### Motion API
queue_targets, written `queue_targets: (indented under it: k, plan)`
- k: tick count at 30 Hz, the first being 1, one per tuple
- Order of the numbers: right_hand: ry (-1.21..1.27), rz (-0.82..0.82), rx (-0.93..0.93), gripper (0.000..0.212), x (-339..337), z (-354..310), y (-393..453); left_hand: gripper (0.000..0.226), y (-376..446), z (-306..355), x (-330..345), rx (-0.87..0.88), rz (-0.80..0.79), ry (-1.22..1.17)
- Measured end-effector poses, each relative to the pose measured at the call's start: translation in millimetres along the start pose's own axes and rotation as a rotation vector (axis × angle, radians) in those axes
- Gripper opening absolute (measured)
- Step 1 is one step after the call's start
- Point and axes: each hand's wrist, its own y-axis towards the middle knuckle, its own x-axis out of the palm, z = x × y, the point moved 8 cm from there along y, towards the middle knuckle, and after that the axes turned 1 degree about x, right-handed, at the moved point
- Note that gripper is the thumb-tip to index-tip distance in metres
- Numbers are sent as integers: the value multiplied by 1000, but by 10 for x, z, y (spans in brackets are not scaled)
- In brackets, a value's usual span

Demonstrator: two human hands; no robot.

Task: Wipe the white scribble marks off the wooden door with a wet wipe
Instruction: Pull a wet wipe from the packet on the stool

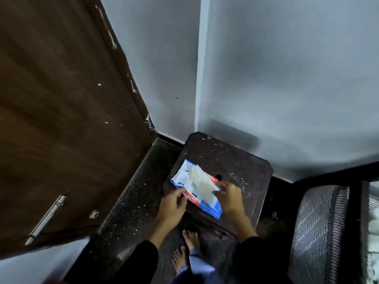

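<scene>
- We see the wet wipe (202, 184) half out of its pack (213, 210), which lies on the dark stool (235, 160).
- Our right hand (228, 196) pinches the wipe's corner; our left hand (171, 206) pins the pack.
- We judge it limp, light and damp: grip an edge, then bunch it.

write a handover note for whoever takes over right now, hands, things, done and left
Left hand: pressing the wipes pack down on the stool.
Right hand: pinching a wipe that sticks out of the pack.
Door: to the left, white marks along its edge.
Done: pack open, wipe partly out.
Left: pull the wipe free, wipe all marks off.
</scene>
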Motion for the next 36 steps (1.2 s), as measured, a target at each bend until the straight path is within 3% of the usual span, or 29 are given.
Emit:
queue_targets:
  k: [7, 13, 21, 24, 27, 30, 32, 36]
  plan:
    - [-72, 19, 144, 24, 199, 211, 205, 35, 294, -155, 374, -141, -83, -46]
    - [-141, 27, 206, 14, 229, 212, 326, 35, 547, -72, 445, -205, 4, -69]
    - [-192, 80, 122, 13, 149, 156, 253, 30, 713, -146, 541, -485, 107, -173]
    - [-201, 116, 62, 11, 140, 75, 195, 14, 697, -182, 589, -597, 130, -256]
    - [-68, 208, -68, 4, 84, -44, 124, 21, 703, -202, 557, -630, 167, -215]
    - [129, 144, -119, 4, 123, -99, 89, 26, 680, -156, 508, -622, 202, -234]
    - [322, 114, -88, 2, 149, -114, 77, 25, 641, -163, 506, -646, 226, -310]
    - [695, 140, 61, 17, 151, -75, 71, 26, 565, -184, 510, -687, 269, -455]
